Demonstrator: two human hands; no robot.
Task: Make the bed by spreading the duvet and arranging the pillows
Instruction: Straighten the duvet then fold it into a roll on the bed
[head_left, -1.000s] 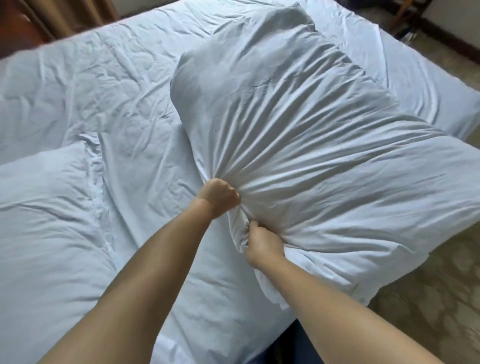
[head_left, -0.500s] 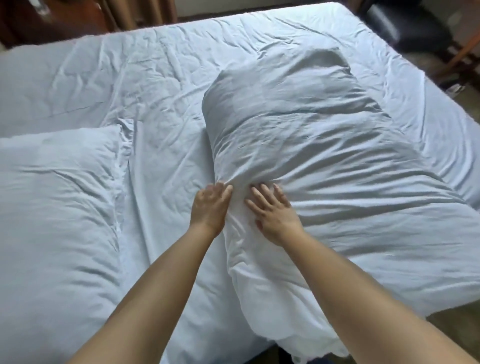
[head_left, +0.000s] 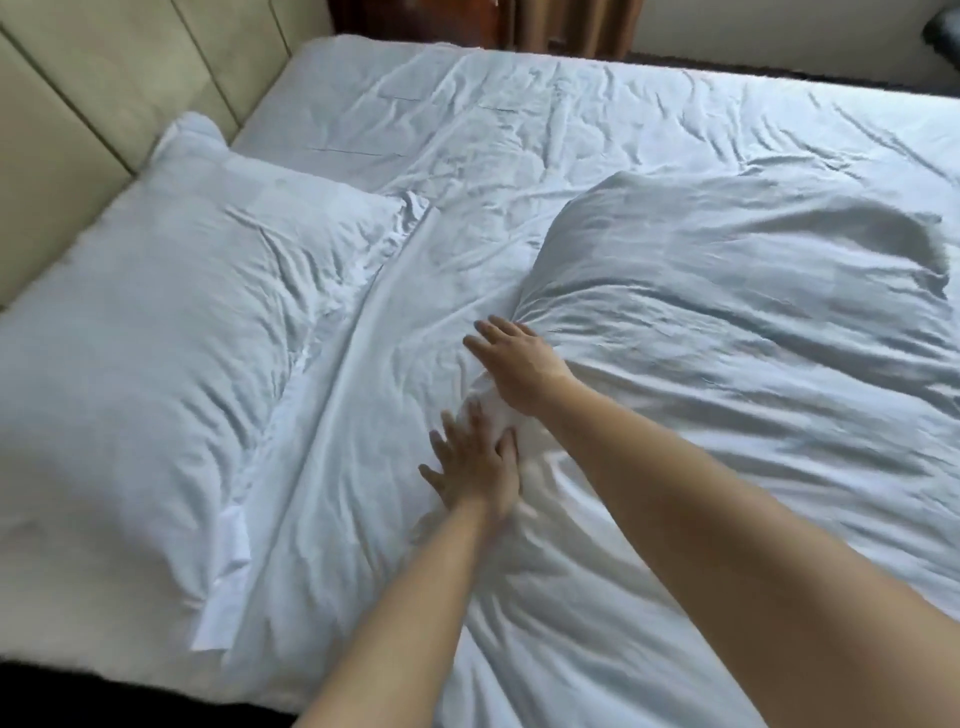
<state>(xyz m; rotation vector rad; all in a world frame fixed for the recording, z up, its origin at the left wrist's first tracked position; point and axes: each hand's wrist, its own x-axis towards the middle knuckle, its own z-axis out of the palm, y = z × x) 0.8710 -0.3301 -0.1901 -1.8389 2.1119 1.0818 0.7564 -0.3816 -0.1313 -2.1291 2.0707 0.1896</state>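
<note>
Both hands lie flat with fingers spread at the left end of the near pillow (head_left: 727, 322), which rests on the white duvet (head_left: 519, 130) toward the bed's right side, well away from the head of the bed. The right hand (head_left: 511, 364) presses on the pillow's rounded left edge; the left hand (head_left: 475, 465) rests just below it on the loose flap of the pillowcase, fingers straight. A second pillow (head_left: 156, 338) lies along the left edge of the bed, against the padded beige headboard (head_left: 78, 104), with a strip of bare duvet between the two pillows. The near pillow's right end runs out of view, and the bed's near edge is cut off by the forearms. Motion blur softens the left hand. Beyond the far edge stand brown curtains (head_left: 571, 23) and a pale wall; a dark object at the top right corner is too cropped to tell.
</note>
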